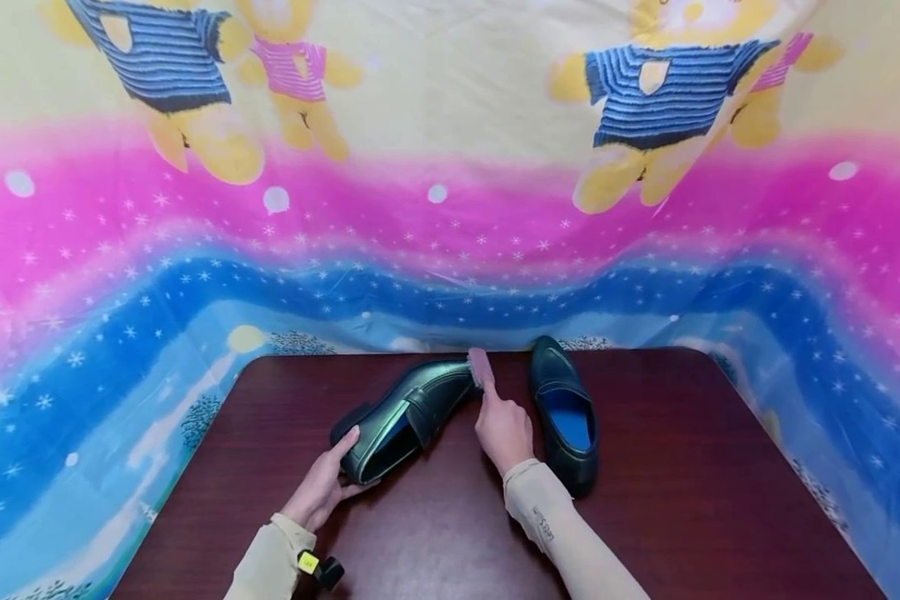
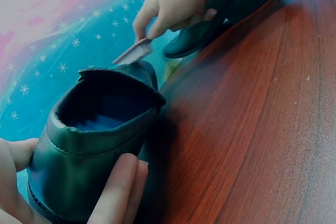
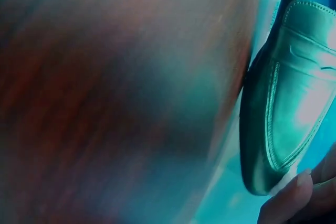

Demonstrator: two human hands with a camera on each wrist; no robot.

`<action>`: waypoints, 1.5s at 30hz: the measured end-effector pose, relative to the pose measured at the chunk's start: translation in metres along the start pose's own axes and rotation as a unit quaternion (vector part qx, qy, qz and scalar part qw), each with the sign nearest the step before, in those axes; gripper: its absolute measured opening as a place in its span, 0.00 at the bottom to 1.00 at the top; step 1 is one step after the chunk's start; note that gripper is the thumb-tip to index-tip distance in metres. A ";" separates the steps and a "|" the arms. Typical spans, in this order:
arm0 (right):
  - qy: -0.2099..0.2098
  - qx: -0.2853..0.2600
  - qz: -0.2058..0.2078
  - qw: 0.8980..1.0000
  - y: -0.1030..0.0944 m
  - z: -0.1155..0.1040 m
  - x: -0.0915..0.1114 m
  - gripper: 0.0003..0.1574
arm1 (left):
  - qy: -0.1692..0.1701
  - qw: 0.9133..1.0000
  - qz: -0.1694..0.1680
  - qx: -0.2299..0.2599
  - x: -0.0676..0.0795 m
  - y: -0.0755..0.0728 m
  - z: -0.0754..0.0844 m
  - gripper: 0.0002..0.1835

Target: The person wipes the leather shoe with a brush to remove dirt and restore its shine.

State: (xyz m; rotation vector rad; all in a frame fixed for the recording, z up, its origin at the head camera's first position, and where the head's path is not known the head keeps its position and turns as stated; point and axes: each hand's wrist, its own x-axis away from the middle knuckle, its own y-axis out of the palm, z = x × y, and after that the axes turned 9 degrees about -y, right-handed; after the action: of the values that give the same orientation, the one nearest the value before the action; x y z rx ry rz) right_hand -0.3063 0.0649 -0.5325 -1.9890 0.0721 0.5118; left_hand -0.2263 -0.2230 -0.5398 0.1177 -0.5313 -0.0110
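Note:
My left hand (image 1: 321,490) grips a dark, shiny leather loafer (image 1: 437,404) by its heel, thumb on one side and fingers on the other. The loafer is tilted over the table with its toe pointing away to the right. My right hand (image 1: 506,432) holds a small pink brush (image 1: 481,367), its bristles at the loafer's toe. In the left wrist view, the brush (image 2: 134,52) is at the far end of the loafer (image 2: 79,169). The right wrist view shows the loafer's stitched upper (image 3: 294,108) and toe beside my fingertips; the brush is mostly hidden there.
A matching loafer (image 1: 553,367) with a blue insole stands just right of my right hand. Both are at a reddish-brown table (image 1: 682,483) with rounded far corners. A patterned cloth (image 1: 435,225) hangs behind and around it.

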 end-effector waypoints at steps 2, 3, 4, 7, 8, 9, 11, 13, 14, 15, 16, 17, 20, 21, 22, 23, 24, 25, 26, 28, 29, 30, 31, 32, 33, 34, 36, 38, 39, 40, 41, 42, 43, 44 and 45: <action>0.018 -0.007 -0.013 1.000 0.000 0.003 0.000 0.25 | -0.003 1.000 0.001 0.002 0.000 0.000 0.001 0.44; 0.026 -0.009 -0.018 0.999 0.000 0.004 -0.001 0.25 | -0.004 1.000 0.001 0.002 0.000 -0.001 0.001 0.44; 0.032 -0.013 -0.023 0.999 -0.001 0.005 -0.001 0.25 | -0.005 1.000 0.001 0.002 0.000 -0.001 0.001 0.44; 0.040 -0.017 -0.029 0.999 -0.002 0.004 -0.003 0.24 | -0.007 1.000 0.001 -0.001 0.001 -0.001 0.002 0.45; 0.041 -0.017 -0.029 0.999 -0.003 0.004 -0.003 0.24 | -0.008 1.000 0.000 -0.002 0.001 -0.001 0.002 0.45; 0.042 -0.018 -0.029 0.999 -0.003 0.004 -0.003 0.24 | -0.008 1.000 -0.001 -0.003 0.002 -0.001 0.003 0.45; 0.044 -0.018 -0.029 0.998 -0.003 0.003 -0.003 0.23 | -0.008 1.000 -0.004 -0.007 0.003 -0.001 0.003 0.45; 0.047 -0.020 -0.027 0.998 -0.003 0.003 -0.002 0.23 | -0.008 1.000 -0.007 -0.016 0.003 -0.002 0.003 0.46; 0.048 -0.021 -0.026 0.998 -0.003 0.003 -0.002 0.23 | -0.007 1.000 -0.007 -0.023 0.003 -0.003 0.002 0.46; 0.047 -0.021 -0.024 0.998 -0.003 0.003 -0.001 0.23 | -0.007 0.999 -0.005 -0.032 0.004 -0.003 0.002 0.46; 0.047 -0.022 -0.022 0.998 -0.004 0.003 -0.001 0.23 | -0.007 0.999 -0.002 -0.041 0.004 -0.004 0.002 0.47; 0.046 -0.023 -0.019 0.998 -0.005 0.002 -0.001 0.23 | -0.006 0.999 0.003 -0.051 0.005 -0.005 0.002 0.47; 0.042 -0.023 -0.013 0.999 -0.006 0.002 0.000 0.23 | -0.003 0.996 0.038 -0.083 0.007 -0.006 0.001 0.47; 0.042 -0.023 -0.013 0.999 -0.006 0.001 0.000 0.23 | 0.003 0.993 0.057 -0.102 0.009 -0.006 0.002 0.47; 0.042 -0.023 -0.014 0.999 -0.007 0.001 0.001 0.23 | 0.013 0.988 0.082 -0.130 0.011 -0.005 0.003 0.46; 0.043 -0.022 -0.015 0.999 -0.007 0.001 0.001 0.23 | 0.027 0.980 0.111 -0.164 0.013 -0.004 0.004 0.44; 0.044 -0.022 -0.015 0.999 -0.007 0.001 0.001 0.24 | 0.043 0.968 0.141 -0.203 0.015 -0.002 0.005 0.43; 0.046 -0.024 -0.018 0.999 -0.007 0.001 0.002 0.24 | 0.061 0.951 0.172 -0.249 0.018 0.000 0.007 0.42; 0.047 -0.025 -0.021 0.998 -0.007 0.000 0.003 0.25 | 0.078 0.930 0.198 -0.298 0.020 0.003 0.008 0.43; 0.048 -0.028 -0.026 0.998 -0.007 0.001 0.004 0.25 | 0.118 0.883 0.235 -0.390 0.025 0.009 0.009 0.45; 0.048 -0.029 -0.027 0.998 -0.007 0.001 0.004 0.25 | 0.138 0.859 0.243 -0.430 0.026 0.013 0.009 0.46; 0.048 -0.029 -0.027 0.998 -0.006 0.001 0.004 0.24 | 0.155 0.834 0.245 -0.469 0.028 0.016 0.008 0.47; 0.049 -0.029 -0.028 0.998 -0.006 0.001 0.004 0.24 | 0.171 0.812 0.245 -0.502 0.029 0.019 0.008 0.47; 0.049 -0.029 -0.028 0.998 -0.006 0.002 0.004 0.23 | 0.186 0.793 0.246 -0.526 0.031 0.021 0.006 0.46; 0.048 -0.030 -0.027 0.998 -0.005 0.002 0.004 0.23 | 0.200 0.774 0.250 -0.547 0.031 0.023 0.005 0.45; 0.046 -0.031 -0.027 0.998 -0.005 0.002 0.004 0.22 | 0.213 0.756 0.257 -0.563 0.031 0.024 0.004 0.42; 0.046 -0.032 -0.023 0.998 -0.005 0.003 0.005 0.22 | 0.229 0.735 0.269 -0.579 0.031 0.025 0.004 0.36; 0.047 -0.033 -0.022 0.998 -0.005 0.003 0.005 0.22 | 0.243 0.727 0.280 -0.578 0.030 0.024 0.004 0.32; 0.048 -0.034 -0.022 0.998 -0.005 0.003 0.006 0.22 | 0.248 0.724 0.282 -0.579 0.029 0.024 0.005 0.30; 0.050 -0.033 -0.019 0.998 -0.004 0.003 0.006 0.22 | 0.251 0.723 0.281 -0.579 0.028 0.023 0.006 0.29; 0.053 -0.033 -0.018 0.998 -0.005 0.003 0.006 0.22 | 0.252 0.722 0.280 -0.581 0.028 0.022 0.007 0.28; 0.054 -0.033 -0.017 0.998 -0.005 0.003 0.006 0.22 | 0.253 0.721 0.278 -0.582 0.027 0.020 0.008 0.27; 0.055 -0.032 -0.015 0.998 -0.006 0.003 0.006 0.22 | 0.254 0.720 0.277 -0.584 0.027 0.020 0.009 0.27; 0.056 -0.030 -0.012 0.998 -0.007 0.003 0.007 0.21 | 0.255 0.719 0.276 -0.585 0.026 0.020 0.010 0.26; 0.056 -0.030 -0.011 0.998 -0.009 0.003 0.007 0.21 | 0.255 0.718 0.276 -0.586 0.026 0.020 0.011 0.25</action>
State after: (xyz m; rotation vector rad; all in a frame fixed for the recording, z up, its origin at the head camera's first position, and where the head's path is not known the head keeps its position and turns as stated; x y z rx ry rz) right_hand -0.2982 0.0727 -0.5287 -2.0749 0.1042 0.3928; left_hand -0.2099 -0.2057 -0.5153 -1.2771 0.0966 0.2633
